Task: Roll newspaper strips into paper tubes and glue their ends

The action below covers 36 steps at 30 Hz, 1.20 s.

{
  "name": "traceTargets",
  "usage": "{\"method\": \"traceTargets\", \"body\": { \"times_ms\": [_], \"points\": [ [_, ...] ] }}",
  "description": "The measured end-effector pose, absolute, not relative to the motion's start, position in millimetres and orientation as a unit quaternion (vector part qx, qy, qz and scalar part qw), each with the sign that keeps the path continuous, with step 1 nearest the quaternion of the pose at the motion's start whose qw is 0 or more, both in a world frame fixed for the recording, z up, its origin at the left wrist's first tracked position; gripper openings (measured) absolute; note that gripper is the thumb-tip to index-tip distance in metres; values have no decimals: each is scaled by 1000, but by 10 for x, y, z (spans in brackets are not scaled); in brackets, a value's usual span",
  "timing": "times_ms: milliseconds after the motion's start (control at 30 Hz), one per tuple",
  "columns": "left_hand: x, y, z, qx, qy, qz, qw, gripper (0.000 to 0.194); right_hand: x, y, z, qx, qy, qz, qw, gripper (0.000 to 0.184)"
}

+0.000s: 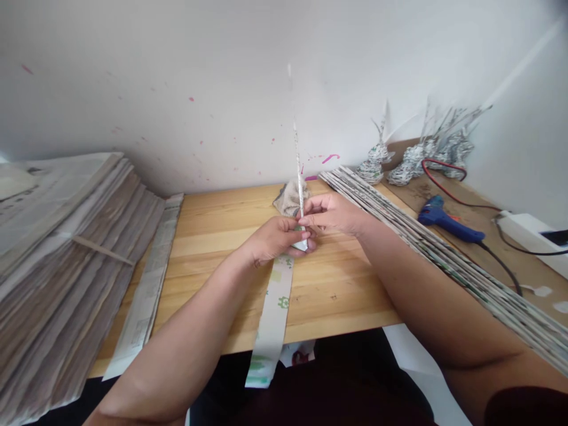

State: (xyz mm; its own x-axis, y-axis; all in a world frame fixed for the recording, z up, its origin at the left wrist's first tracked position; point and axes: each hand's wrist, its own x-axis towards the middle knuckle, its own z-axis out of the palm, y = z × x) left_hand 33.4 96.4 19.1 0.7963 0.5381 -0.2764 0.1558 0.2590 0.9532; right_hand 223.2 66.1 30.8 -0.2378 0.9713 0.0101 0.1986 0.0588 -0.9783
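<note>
My left hand (279, 236) is closed on the lower end of a thin rolled paper stick (298, 160), where white paper flares out below the fingers. Pinching the same stick just above is my right hand (331, 214), its thumb and forefinger on the tube. The stick points up and leans slightly left; its top looks blurred against the wall. Below the hands a long paper strip (273, 313) with green prints runs down over the table's front edge. Whether it joins the rolled paper is hidden by my left hand. Behind the hands lies a crumpled greyish cloth (288, 200).
A tall stack of folded newspaper (89, 254) stands at left, with flat newspaper strips (148, 278) beside it. Many rolled paper sticks (426, 248) lie diagonally at right. Beyond them are a blue glue gun (448, 222), a white power strip (528, 234) and woven paper figures (373, 163).
</note>
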Motion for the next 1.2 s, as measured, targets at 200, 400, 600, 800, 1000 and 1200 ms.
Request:
{"method": "traceTargets", "body": {
  "times_ms": [200,400,600,800,1000,1200],
  "points": [
    [284,1041,214,611,323,124,712,37,2218,661,323,-500,-589,477,418,22],
    [88,1221,314,690,362,26,626,51,2368,764,196,-493,-565,475,461,25],
    [-504,1614,581,717,446,-62,532,33,2385,808,167,-516,-490,464,528,30],
    [-893,1966,836,685,573,251,374,22,2164,821,101,-511,-411,472,589,32],
    [-256,1189,557,681,442,394,430,11,1935,812,39,-451,-342,474,675,36],
    [424,722,99,363,346,341,795,19,1784,736,88,-402,-325,486,704,30]
  ]
}}
